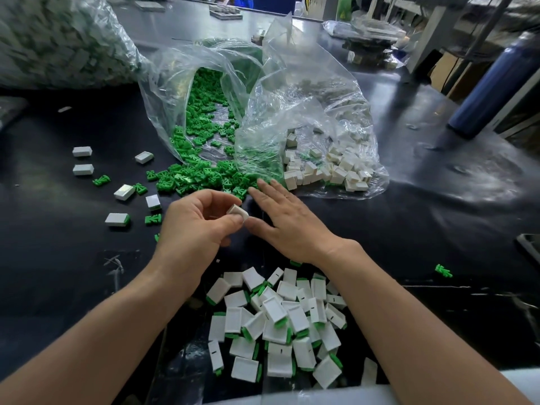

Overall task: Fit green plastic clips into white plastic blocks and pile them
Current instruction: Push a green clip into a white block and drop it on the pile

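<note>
A white plastic block (237,212) is pinched between the thumb and fingertips of the left hand (194,226) above the black table (409,229), its long axis slanting down toward the right hand (287,219). That hand lies flat with straight fingers, its tips at the edge of loose green clips (201,173) spilling from a clear bag (175,83). Finished blocks (277,323) are heaped near the table's front edge, between the forearms. A wide stretch of tabletop lies to the right.

Open bags (163,92): two
Green clips (201,173): too many to count
Scattered blocks at left (124,192): six
Fitted blocks piled (274,311): dozens
Blue bottle (491,92): one
</note>
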Motion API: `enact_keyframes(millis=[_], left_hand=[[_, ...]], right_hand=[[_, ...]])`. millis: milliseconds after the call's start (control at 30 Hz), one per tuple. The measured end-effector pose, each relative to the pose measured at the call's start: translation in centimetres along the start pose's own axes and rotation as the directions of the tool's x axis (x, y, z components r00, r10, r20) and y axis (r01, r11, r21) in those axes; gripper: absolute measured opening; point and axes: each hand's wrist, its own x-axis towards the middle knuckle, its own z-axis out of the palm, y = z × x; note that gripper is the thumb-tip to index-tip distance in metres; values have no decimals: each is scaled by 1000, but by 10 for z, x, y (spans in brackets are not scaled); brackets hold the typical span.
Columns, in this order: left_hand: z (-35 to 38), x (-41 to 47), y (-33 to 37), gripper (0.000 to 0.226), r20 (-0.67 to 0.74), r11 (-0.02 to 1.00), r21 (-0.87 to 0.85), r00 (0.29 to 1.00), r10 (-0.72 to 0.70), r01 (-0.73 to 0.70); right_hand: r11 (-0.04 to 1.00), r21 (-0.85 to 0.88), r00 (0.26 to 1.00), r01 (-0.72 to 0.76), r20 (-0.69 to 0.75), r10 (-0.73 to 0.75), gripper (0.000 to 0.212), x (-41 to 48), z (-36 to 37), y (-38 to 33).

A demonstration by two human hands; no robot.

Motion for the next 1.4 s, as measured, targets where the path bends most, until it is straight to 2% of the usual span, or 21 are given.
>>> enact_keyframes(millis=[67, 167, 267, 467, 667, 933, 1033, 1200, 1400], left_hand=[[-1, 0, 2, 21, -3, 1000, -7, 1000, -2, 2], [-2, 0, 4, 22, -20, 1000, -21, 1000, 0, 0], [-2, 1, 4, 24, -19, 1000, -30, 1000, 0, -1], [-2, 0, 4, 29, 10, 999, -52, 1000, 1, -1], [-2, -1, 3, 26, 24, 998, -65, 999, 23, -21], [0, -3, 3, 28, 59, 999, -38, 998, 12, -9], [1, -4, 4, 28, 90, 1000, -27, 996, 15, -13], [2, -6, 6, 28, 128, 1000, -15, 991, 26, -25], [2, -6, 4, 25, 116, 999, -12, 993, 33, -31]], right_hand=[[999, 34, 997, 18, -79, -16, 56, -1, -3, -1], [990, 141, 956, 30, -294, 13, 36, -4, -8, -1], [980, 201, 930, -6, -360, 80, 28, -5, -8, 3], [996, 71, 959, -52, -275, 70, 38, -4, -5, 5], [970, 202, 943, -137, -274, 191, 48, -11, -12, 6], [950, 254, 939, -181, -242, 244, 19, -20, -18, 8], [938, 312, 944, -154, -236, 233, 13, -25, -23, 6], [860, 508, 944, -51, -256, 208, 21, -34, -29, -3], [771, 632, 930, 72, -323, 178, 21, -39, -27, -13]])
